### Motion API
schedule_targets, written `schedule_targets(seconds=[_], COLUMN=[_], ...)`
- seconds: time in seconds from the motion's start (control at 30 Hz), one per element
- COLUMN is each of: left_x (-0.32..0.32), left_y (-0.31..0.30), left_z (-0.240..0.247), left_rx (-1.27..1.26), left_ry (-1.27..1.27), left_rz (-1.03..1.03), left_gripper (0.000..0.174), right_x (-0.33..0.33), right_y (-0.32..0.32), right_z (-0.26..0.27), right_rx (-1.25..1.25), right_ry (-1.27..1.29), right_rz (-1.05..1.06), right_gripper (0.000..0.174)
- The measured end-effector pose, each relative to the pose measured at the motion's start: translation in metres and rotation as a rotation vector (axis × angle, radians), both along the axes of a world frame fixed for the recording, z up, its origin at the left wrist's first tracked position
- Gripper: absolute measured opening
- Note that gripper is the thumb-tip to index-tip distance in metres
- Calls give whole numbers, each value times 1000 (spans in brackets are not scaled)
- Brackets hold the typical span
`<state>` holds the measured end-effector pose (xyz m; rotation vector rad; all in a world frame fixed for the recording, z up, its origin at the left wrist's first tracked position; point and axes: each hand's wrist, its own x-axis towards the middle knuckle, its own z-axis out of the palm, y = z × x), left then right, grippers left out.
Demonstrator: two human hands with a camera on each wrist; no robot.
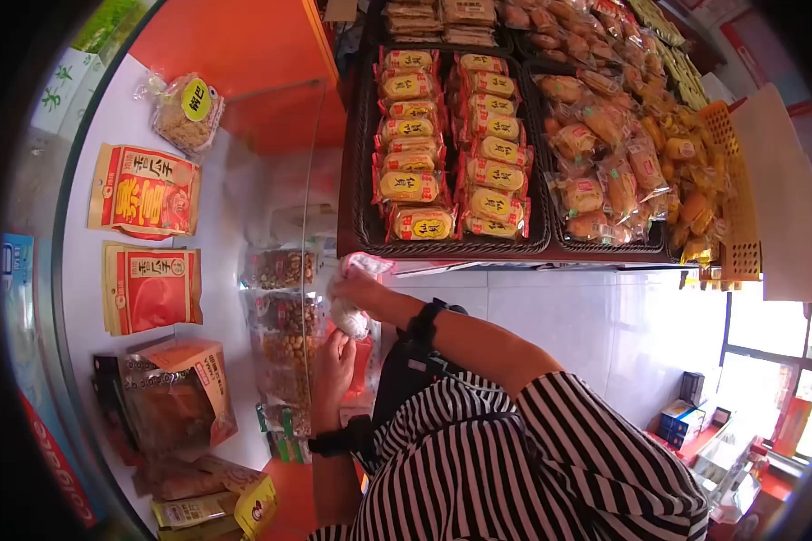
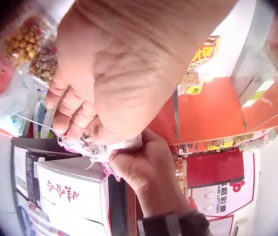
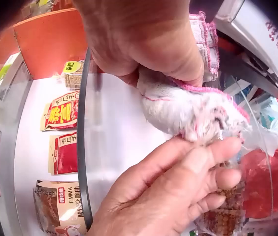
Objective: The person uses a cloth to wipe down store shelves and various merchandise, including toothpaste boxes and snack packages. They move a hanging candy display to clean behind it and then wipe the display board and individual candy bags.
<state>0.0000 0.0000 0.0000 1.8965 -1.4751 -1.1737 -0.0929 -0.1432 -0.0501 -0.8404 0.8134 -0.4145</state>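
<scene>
A white cloth (image 3: 178, 105) with pink stitched edging and a frayed, dark-flecked end is bunched between the two hands. From above, the right hand (image 1: 359, 293) grips it, fingers and thumb curled round the folds; part of the cloth sticks out past that hand's far side. The left hand (image 1: 334, 356) comes up from below, palm turned toward the cloth, its thumb and fingertips pinching at the frayed end (image 3: 200, 130). Close behind the hands stands the glass edge (image 3: 83, 132) of a display case, with bagged nuts (image 1: 289, 343) inside.
Black woven trays (image 1: 537, 230) of wrapped crackers and buns lie just beyond the hands. Seed packets (image 1: 153, 288) and other snack bags stand on the white shelf (image 1: 230, 194) at left. White boxes (image 2: 72, 194) and a red lottery panel (image 2: 215, 169) appear in the left wrist view.
</scene>
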Motion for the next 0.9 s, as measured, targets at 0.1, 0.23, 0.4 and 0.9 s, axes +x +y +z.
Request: schedule_targets(seconds=[0.1,0.23,0.4,0.9], left_x=[12,2,1,-11], left_y=[-3,6,2,-40], left_z=[2,-1,-5,10], left_rx=[-93,-77,-70,80], left_ry=[-7,23,95,224], left_rz=[3,23,13,19], left_gripper=[20,22,27,33], right_x=[42,29,-39,-146], right_y=[-4,7,0,15], right_z=[-9,0,40,48], right_rx=[21,-60,224,315], right_ry=[-65,240,150,19], right_rz=[-89,-167,-245,-572], right_gripper=[8,16,13,24])
